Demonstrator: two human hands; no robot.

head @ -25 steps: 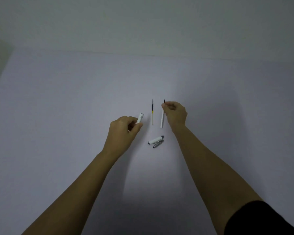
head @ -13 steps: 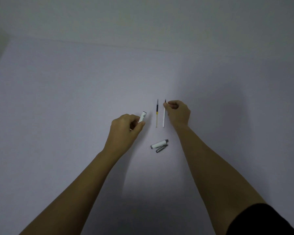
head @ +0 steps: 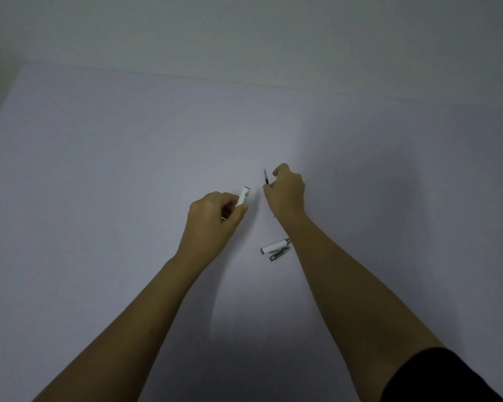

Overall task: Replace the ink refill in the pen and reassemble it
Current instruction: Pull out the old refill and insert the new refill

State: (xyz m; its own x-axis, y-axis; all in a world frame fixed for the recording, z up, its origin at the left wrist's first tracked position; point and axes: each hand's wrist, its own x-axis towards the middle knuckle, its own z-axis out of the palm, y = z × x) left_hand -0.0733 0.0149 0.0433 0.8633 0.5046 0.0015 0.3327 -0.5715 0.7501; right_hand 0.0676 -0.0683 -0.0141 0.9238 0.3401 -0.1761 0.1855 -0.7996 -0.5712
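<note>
My left hand [head: 215, 219] grips a white pen barrel [head: 243, 196], whose open end points up and away from me. To its right, my right hand [head: 286, 194] has its fingers pinched on a thin ink refill [head: 265, 177]. Only the refill's dark tip shows beyond the fingers; the rest is under the hand. A second refill seen earlier is hidden. On the table nearer me lie a short white pen section [head: 275, 245] and a small grey metal tip piece [head: 279, 254], side by side just left of my right forearm.
The work surface is a plain pale table [head: 128, 169] whose far edge meets a grey wall. A black sleeve [head: 447, 378] shows at the lower right.
My right hand has shifted left over the two refills, so the white refill and the yellow-banded refill no longer show in full. The left hand keeps the barrel in place.
</note>
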